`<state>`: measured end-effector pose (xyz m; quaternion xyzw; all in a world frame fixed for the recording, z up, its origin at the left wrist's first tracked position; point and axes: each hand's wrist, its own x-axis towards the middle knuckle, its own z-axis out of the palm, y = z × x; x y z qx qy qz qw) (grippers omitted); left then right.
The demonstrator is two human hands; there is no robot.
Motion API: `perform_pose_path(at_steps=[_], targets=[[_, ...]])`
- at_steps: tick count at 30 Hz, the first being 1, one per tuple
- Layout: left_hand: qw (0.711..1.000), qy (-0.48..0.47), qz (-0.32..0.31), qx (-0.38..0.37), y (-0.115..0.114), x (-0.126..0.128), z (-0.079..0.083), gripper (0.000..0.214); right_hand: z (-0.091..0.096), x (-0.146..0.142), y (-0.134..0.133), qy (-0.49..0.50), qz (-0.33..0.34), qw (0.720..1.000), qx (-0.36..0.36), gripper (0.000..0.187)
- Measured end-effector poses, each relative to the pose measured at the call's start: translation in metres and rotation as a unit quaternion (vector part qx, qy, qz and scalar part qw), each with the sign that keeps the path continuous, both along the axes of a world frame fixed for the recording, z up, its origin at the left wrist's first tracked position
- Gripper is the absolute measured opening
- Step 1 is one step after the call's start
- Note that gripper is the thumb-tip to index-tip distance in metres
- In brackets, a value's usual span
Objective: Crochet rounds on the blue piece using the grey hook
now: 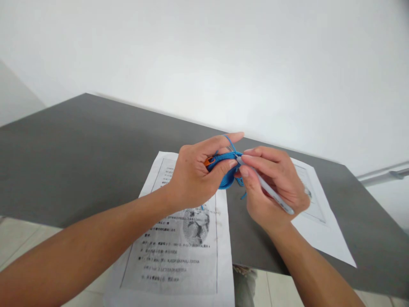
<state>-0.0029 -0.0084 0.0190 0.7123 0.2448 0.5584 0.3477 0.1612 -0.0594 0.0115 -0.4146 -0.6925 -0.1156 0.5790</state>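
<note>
Blue crochet work [226, 181] is pinched between the thumb and fingers of my left hand [201, 170]. Its index finger points out to the right, with blue yarn [230, 143] passing over it. An orange stitch marker [209, 161] sits on the left end of the piece. My right hand [277, 183] grips a crochet hook with a pale grey handle [271, 192], held like a pen. The hook's tip meets the top edge of the blue work, close to my left thumb. Fingers partly hide the piece, and a short yarn end hangs below it.
A printed sheet [179, 268] with text and a picture lies under my hands and reaches over the table's front edge. Another printed sheet [332, 243] lies to the right. The dark grey table [96, 157] stands against a white wall [204, 64].
</note>
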Motion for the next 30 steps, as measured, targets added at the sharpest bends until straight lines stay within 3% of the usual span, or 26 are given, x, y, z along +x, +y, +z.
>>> perform_pose_path(at_steps=[9,16,24,30], targets=[[0.988,-0.048,-0.039,-0.143,0.002,0.004,0.001,0.038,-0.003,0.003,0.003,0.019,0.031,0.999,-0.007,0.022],[0.946,-0.119,-0.087,-0.289,0.002,0.006,0.003,0.038,-0.006,0.006,0.001,0.062,0.087,0.992,-0.061,0.027],[0.895,-0.205,-0.104,-0.382,0.003,0.006,0.003,0.042,-0.008,0.003,0.001,-0.071,-0.003,0.997,0.024,0.034],[0.853,-0.238,-0.161,-0.435,0.006,0.003,0.009,0.045,-0.005,0.005,-0.003,-0.160,-0.021,0.985,0.062,0.037]])
